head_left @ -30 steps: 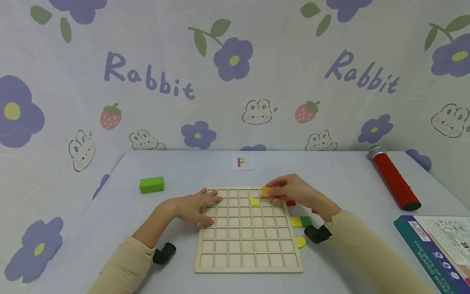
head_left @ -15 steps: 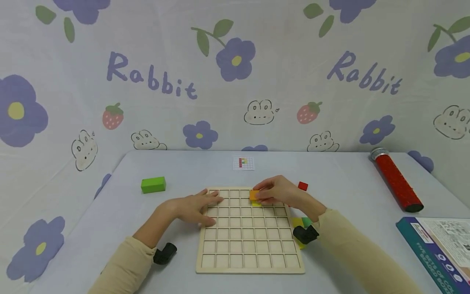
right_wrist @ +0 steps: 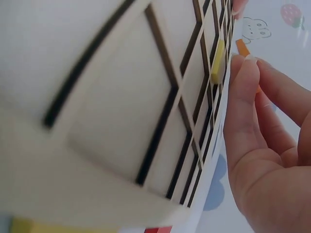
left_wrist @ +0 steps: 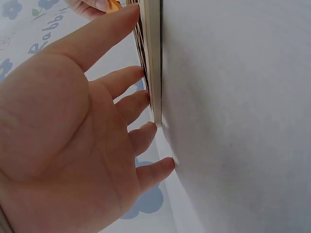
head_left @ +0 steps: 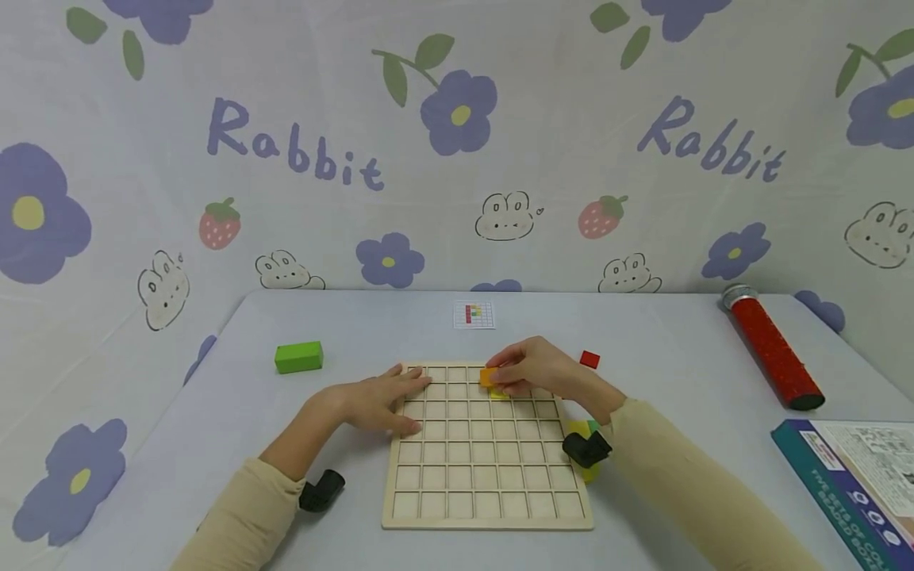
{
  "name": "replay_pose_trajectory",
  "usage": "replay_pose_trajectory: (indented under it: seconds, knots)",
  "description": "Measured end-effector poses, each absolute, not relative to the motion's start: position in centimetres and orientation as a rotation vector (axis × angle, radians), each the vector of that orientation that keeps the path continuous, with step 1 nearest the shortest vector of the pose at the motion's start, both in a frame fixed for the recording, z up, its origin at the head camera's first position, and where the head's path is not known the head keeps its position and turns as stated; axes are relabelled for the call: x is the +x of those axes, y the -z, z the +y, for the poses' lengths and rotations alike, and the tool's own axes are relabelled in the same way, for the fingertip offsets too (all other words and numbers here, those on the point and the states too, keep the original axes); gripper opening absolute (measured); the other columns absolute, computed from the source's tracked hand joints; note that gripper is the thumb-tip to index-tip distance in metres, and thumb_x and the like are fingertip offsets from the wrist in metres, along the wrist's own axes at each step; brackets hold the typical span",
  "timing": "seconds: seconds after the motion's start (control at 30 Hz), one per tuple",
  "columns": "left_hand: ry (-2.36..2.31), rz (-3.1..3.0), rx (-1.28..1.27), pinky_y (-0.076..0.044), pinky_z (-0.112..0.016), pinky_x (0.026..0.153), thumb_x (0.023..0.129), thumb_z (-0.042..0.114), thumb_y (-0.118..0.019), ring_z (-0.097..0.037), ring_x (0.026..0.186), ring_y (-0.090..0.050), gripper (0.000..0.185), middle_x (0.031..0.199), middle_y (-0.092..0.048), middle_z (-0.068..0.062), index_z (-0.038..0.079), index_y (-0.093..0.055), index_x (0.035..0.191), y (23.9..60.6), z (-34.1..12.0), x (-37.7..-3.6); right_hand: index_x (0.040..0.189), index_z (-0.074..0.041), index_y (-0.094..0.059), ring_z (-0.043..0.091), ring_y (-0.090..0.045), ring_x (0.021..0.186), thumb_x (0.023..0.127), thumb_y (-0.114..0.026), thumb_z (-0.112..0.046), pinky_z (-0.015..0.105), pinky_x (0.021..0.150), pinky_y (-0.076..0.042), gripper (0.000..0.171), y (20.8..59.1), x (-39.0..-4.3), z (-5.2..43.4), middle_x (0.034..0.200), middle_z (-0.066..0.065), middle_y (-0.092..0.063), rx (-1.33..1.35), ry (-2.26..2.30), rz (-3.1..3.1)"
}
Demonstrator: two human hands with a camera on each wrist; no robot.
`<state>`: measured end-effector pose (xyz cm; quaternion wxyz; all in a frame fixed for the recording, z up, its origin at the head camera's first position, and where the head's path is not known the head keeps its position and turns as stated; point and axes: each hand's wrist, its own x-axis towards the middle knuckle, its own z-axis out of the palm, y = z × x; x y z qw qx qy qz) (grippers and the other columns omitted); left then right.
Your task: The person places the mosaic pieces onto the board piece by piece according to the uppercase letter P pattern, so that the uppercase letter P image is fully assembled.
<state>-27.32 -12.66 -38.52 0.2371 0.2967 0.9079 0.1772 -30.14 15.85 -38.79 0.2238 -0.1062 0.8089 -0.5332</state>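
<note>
Between its thumb and fingers, my right hand [head_left: 539,369] pinches an orange square tile [head_left: 488,377] over the far rows of a wooden grid board [head_left: 488,525]. In the right wrist view the orange tile [right_wrist: 242,47] is mostly behind the fingertips. A yellow tile [head_left: 499,393] lies in a cell just nearer than the orange one, partly covered by the hand; it also shows as a yellow block [right_wrist: 218,61] in the right wrist view. My left hand [head_left: 374,400] rests with spread fingers on the board's left edge, thumb and fingertips touching it.
Behind the board lies a small pattern card [head_left: 474,315]. A green block [head_left: 299,358] stands at left, a red tile [head_left: 589,359] at right. Yellow pieces [head_left: 589,473] sit beside the board's right edge. A red tube [head_left: 774,349] and a box [head_left: 842,484] are far right.
My right hand has carried the orange tile leftward, from the far right part of the board to a spot by the yellow tile. The left hand stays on the board's edge.
</note>
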Motion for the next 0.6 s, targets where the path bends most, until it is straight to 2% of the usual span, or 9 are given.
replay_pose_trajectory:
  seconds: [0.6]
  knots:
    - [-0.491, 2.486, 0.8, -0.01, -0.054, 0.112, 0.092, 0.039, -0.061, -0.033, 0.143, -0.002, 0.075, 0.158, -0.012, -0.01, 0.011, -0.024, 0.152, 38.3, -12.5, -27.1, 0.103, 0.004, -0.069, 0.016, -0.066, 0.069, 0.086, -0.07, -0.006, 0.026, 0.066, -0.055, 0.019, 38.4, -29.4, 13.5, 0.091, 0.011, -0.069, -0.19, 1.355, 2.374]
